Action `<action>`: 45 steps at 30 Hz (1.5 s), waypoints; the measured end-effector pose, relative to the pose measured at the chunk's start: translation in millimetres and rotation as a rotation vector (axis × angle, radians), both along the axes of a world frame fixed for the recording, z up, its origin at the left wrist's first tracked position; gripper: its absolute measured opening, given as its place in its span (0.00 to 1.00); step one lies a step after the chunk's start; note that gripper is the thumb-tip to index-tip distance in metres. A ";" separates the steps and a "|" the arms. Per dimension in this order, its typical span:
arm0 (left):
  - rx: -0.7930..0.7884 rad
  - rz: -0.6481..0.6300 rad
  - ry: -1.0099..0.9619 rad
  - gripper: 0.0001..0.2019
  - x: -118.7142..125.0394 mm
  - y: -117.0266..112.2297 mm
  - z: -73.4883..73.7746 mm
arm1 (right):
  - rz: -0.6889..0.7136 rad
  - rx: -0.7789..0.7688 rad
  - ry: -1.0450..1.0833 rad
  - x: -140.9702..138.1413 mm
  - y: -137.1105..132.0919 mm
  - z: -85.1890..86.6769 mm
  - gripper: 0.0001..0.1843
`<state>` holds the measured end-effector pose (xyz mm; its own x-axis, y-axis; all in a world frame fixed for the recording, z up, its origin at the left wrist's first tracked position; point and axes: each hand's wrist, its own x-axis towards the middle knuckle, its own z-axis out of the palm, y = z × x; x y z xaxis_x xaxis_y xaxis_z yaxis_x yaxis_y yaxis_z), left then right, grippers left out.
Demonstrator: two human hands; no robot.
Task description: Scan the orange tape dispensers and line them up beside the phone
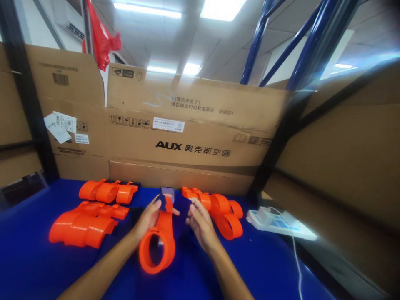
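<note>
My left hand (153,213) is closed on an orange packing tape dispenser (168,243), a plastic piece with a flat neck and a wide ring hanging toward me. A dark blue part and an orange band show at its upper end, by my fingers. My right hand (199,221) pinches the edge of a flat dark blue strip (182,208), just right of the dispenser. Whether the strip joins the dispenser cannot be made out. Both hands are held above the blue table surface (125,275).
More orange dispensers lie in rows at left (83,229), back left (108,192) and right (218,206). A phone (168,191) lies behind my hands. At right sits a white power strip (281,223) with a cable. A cardboard wall (134,146) closes the back; dark posts (271,146) frame it.
</note>
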<state>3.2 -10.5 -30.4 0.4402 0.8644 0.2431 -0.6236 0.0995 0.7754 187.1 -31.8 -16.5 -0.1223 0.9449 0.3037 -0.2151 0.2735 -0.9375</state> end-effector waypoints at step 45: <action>0.466 0.429 0.263 0.30 0.3 -8.6 0.6 | -0.208 0.475 -0.480 11.9 -5.2 9.3 0.28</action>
